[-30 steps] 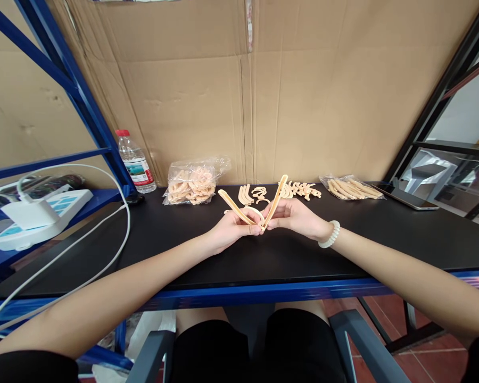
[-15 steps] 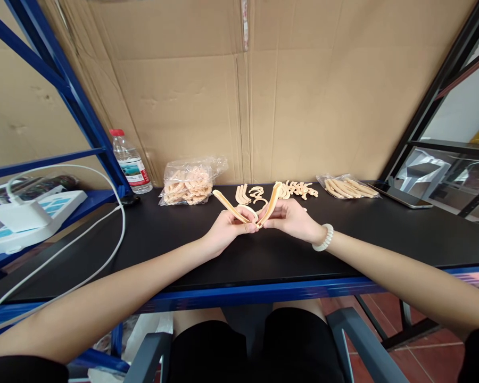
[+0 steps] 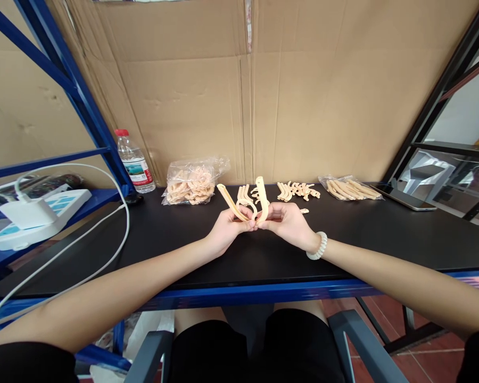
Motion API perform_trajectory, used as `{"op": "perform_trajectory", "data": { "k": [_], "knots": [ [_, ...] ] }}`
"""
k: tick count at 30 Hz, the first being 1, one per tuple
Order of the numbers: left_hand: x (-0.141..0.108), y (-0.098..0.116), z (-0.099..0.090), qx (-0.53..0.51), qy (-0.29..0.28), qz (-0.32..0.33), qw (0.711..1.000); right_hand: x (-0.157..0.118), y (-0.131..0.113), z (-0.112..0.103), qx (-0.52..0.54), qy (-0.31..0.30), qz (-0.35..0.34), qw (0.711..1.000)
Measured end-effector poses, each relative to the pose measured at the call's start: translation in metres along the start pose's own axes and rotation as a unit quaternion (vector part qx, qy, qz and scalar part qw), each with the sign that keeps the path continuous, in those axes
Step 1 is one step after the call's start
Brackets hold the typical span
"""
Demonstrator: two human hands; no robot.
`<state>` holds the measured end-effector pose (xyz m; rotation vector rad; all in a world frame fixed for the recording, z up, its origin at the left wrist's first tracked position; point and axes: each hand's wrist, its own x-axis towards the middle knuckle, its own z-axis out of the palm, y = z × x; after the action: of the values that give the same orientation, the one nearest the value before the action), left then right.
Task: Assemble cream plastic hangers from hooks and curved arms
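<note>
Above the black tabletop [image 3: 343, 244], my two hands meet in front of me. My left hand [image 3: 232, 227] is closed on a long beige curved strip [image 3: 226, 198], grooved along its inner face and slanting up to the left. Between finger and thumb, my right hand [image 3: 290, 226] pinches a second beige curved strip [image 3: 261, 192], which stands nearly upright with a small hole near its top. The lower ends of both strips come together at my fingertips, where the join is partly hidden. A thin beige hook-shaped piece [image 3: 248, 202] curves up between them.
Behind my hands lie small beige curved pieces [image 3: 285, 191] in rows. A clear bag of looped pieces [image 3: 189, 186] is at the back left, beside a water bottle [image 3: 138, 170]. A bag of long strips [image 3: 349, 189] and a phone [image 3: 405, 198] lie right. A white cable [image 3: 126, 226] loops left.
The right strip has swung from leaning right to nearly upright, its face turned, closer to the left strip. Both hands keep their hold; the view has shifted slightly.
</note>
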<state>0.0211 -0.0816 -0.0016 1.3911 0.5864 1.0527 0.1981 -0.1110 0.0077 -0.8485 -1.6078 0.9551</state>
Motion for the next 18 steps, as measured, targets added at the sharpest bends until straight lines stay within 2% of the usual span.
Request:
{"op": "perform_trajectory", "data": {
  "k": [4,10,12,15,18],
  "knots": [
    [0.000,0.004,0.003,-0.022,0.006,-0.027,0.999,0.000,0.000,0.003,0.014,0.015,0.012,1.000],
    [-0.001,0.011,0.003,-0.047,0.020,-0.063,0.997,0.001,-0.004,-0.004,0.076,0.011,0.094,0.993],
    [0.000,0.013,-0.001,-0.045,0.042,-0.081,0.995,0.004,-0.004,-0.013,0.111,0.010,0.118,0.987],
    [0.002,0.018,-0.009,-0.045,0.090,-0.098,0.990,0.013,-0.002,-0.039,0.151,-0.005,0.145,0.978],
    [0.009,0.025,-0.019,-0.064,0.127,-0.107,0.984,0.023,0.001,-0.073,0.109,-0.034,0.157,0.981]
  ]
}}
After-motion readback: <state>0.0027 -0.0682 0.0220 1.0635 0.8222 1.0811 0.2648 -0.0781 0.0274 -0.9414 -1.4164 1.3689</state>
